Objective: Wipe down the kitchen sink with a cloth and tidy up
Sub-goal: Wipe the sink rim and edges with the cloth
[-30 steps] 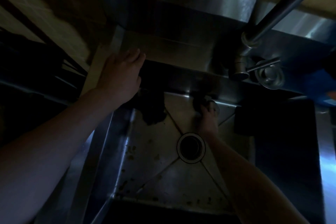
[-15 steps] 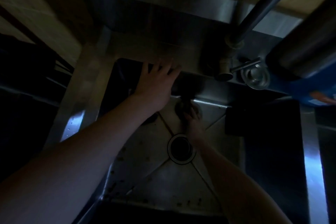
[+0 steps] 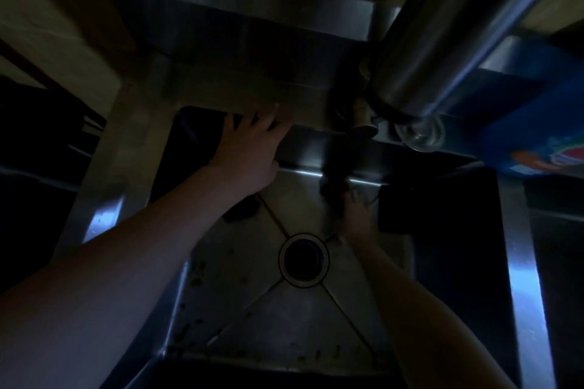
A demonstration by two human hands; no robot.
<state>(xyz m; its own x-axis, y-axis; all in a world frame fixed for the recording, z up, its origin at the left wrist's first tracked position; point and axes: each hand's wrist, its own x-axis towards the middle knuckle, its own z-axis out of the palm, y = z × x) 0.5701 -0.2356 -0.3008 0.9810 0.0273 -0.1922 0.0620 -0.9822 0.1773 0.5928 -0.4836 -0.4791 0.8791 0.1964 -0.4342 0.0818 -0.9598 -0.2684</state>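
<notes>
The steel sink (image 3: 240, 294) fills the dim view, with its round drain (image 3: 304, 260) in the middle. My right hand (image 3: 355, 215) is low in the basin at the foot of the back wall, gripping a dark cloth (image 3: 331, 189) that bunches against the wall. My left hand (image 3: 249, 148) stretches over the sink's back rim, fingers spread, holding nothing. Small dark specks dot the basin floor near the front and left.
A thick faucet spout (image 3: 442, 25) crosses the upper right, close to the camera. A blue package (image 3: 537, 136) stands on the right counter by a round metal fitting (image 3: 420, 136). A dark block (image 3: 395, 208) sits at the basin's right; a dark lump (image 3: 240, 213) lies under my left wrist.
My left hand has swung from the sink's left rim rightwards to the back rim. My right hand and the cloth stay at the back wall. The view has moved closer under the faucet.
</notes>
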